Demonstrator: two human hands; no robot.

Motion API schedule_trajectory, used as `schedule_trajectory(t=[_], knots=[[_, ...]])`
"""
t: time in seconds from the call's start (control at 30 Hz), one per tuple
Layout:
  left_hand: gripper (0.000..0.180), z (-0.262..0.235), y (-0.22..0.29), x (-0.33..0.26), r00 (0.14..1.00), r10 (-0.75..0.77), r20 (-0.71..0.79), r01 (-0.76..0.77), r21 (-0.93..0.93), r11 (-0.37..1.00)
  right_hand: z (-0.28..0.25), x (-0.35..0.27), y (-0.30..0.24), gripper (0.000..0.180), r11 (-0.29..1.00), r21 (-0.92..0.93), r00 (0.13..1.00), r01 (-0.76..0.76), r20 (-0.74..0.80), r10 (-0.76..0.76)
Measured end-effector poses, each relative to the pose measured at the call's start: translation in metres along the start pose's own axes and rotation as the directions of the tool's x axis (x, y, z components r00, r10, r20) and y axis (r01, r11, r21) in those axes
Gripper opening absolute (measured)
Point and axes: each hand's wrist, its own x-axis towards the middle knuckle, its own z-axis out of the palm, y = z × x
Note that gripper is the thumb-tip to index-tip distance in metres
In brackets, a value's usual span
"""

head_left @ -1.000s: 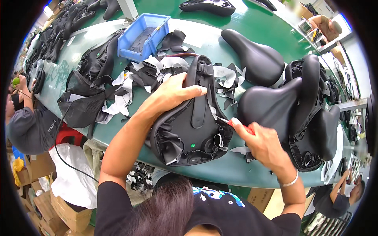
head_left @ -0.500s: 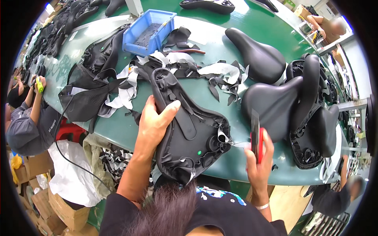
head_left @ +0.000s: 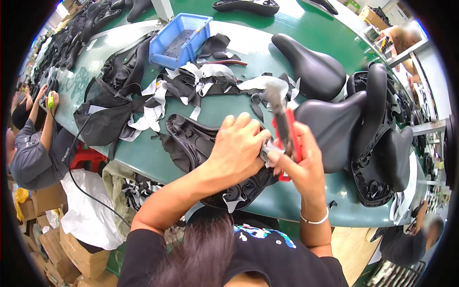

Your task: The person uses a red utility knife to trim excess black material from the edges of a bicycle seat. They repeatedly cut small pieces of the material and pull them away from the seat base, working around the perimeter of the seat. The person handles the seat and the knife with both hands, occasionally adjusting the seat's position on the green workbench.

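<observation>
My left hand (head_left: 239, 148) bends over the rim of an upturned black bicycle saddle (head_left: 246, 193), its fingers closed on the cover's edge. My right hand (head_left: 303, 165) grips a red-handled utility knife (head_left: 295, 136), its grey blade pointing up and blurred by motion. Between the two hands, the fingertips meet at a light grey piece of cover material (head_left: 267, 152) on the saddle's rim. The saddle's narrow nose points up and left; my left hand and forearm hide much of its underside.
Black and white material scraps (head_left: 210, 79) lie beyond the saddle, near a blue bin (head_left: 179, 40). Finished-looking black saddles (head_left: 315, 67) are heaped on the right of the green table (head_left: 138, 165). A black cable (head_left: 91, 197) hangs at left. Co-workers are at both sides.
My left hand has shifted from the saddle's nose to its rim on the right. The right hand has come in leftward with the knife to meet it. The saddle has turned and moved lower.
</observation>
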Motion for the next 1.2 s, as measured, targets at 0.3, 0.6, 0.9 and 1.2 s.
schedule_trajectory(t=[0.3, 0.6, 0.9, 1.2], knots=[[0.006, 0.005, -0.018, 0.008, 0.994, -0.025, 0.109, 0.063, -0.365, 0.929, -0.058, -0.025, 0.026, 0.059, 0.447, -0.802, 0.918, 0.397, 0.341, -0.204], [0.017, -0.01, -0.041, 0.004, 0.982, -0.184, 0.043, -0.045, -0.893, -0.448, -0.018, -0.086, 0.022, 0.056, 0.436, -0.897, 0.996, 0.069, 0.039, -0.078], [0.019, -0.002, -0.072, 0.049, 0.929, -0.027, -0.37, -0.021, -0.124, 0.992, -0.009, -0.011, 0.007, 0.049, 0.257, -0.966, 0.996, 0.026, 0.002, -0.093], [0.048, -0.01, -0.065, -0.006, 0.78, -0.619, 0.092, 0.16, -0.985, 0.056, -0.055, 0.04, -0.013, 0.046, 0.037, -0.925, 0.924, 0.378, 0.375, -0.07]])
